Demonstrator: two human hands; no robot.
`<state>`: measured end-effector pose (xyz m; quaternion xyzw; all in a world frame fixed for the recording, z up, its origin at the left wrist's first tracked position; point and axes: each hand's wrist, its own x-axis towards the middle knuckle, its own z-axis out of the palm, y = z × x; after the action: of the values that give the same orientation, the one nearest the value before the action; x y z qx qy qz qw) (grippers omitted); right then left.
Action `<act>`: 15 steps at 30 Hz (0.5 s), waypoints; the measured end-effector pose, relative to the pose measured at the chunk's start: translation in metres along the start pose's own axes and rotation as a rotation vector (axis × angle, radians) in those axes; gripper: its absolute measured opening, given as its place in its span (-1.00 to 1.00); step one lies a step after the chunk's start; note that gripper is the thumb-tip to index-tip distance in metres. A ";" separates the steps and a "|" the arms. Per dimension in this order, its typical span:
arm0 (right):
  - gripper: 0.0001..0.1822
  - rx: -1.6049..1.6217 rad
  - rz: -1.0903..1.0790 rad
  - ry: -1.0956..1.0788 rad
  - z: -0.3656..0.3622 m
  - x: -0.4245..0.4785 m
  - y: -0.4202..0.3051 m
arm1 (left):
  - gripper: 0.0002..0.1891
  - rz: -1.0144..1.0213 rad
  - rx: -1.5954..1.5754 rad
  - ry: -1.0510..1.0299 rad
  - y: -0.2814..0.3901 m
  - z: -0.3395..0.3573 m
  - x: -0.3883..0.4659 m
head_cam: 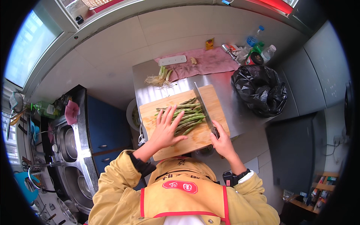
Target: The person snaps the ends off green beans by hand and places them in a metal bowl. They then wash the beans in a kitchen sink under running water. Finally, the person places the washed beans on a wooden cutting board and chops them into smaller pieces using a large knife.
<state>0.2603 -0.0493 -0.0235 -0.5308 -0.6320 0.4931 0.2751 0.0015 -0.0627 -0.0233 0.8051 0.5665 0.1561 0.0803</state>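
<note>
A bundle of green beans (pixel 190 117) lies side by side on a wooden cutting board (pixel 180 97). My left hand (pixel 168 128) rests flat over the left part of the bundle with its fingers spread, hiding some of the beans. In my right hand (pixel 221 140) is the handle of a kitchen knife (pixel 203 104). The blade stands on edge along the right ends of the beans, pointing away from me. Whether its edge touches the beans or the board, I cannot tell.
Scallion root ends (pixel 161 77) lie behind the board. A pink cloth (pixel 202 64) bears a white power strip (pixel 172 60) and a piece of ginger (pixel 193 60). To the right are a black plastic bag (pixel 258 90) and several bottles (pixel 254 38). A double sink (pixel 69 143) stands left.
</note>
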 end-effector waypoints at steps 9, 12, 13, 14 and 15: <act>-0.49 -0.151 -0.172 0.080 0.011 -0.002 -0.009 | 0.26 -0.145 0.165 -0.197 0.007 0.028 0.049; -0.49 -0.140 -0.155 0.065 0.009 -0.004 -0.015 | 0.23 -0.151 0.251 -0.205 0.007 0.029 0.046; -0.49 -0.133 -0.139 0.066 0.008 -0.004 -0.015 | 0.22 -0.149 0.260 -0.220 0.006 0.029 0.045; -0.48 -0.095 -0.090 0.058 0.007 -0.004 -0.010 | 0.20 -0.156 0.243 -0.234 0.005 0.030 0.045; -0.47 -0.059 -0.041 0.053 0.005 -0.004 -0.006 | 0.20 -0.141 0.242 -0.203 0.006 0.030 0.045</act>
<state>0.2546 -0.0543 -0.0189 -0.5386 -0.6495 0.4543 0.2859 0.0309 -0.0208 -0.0421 0.7789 0.6252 -0.0015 0.0502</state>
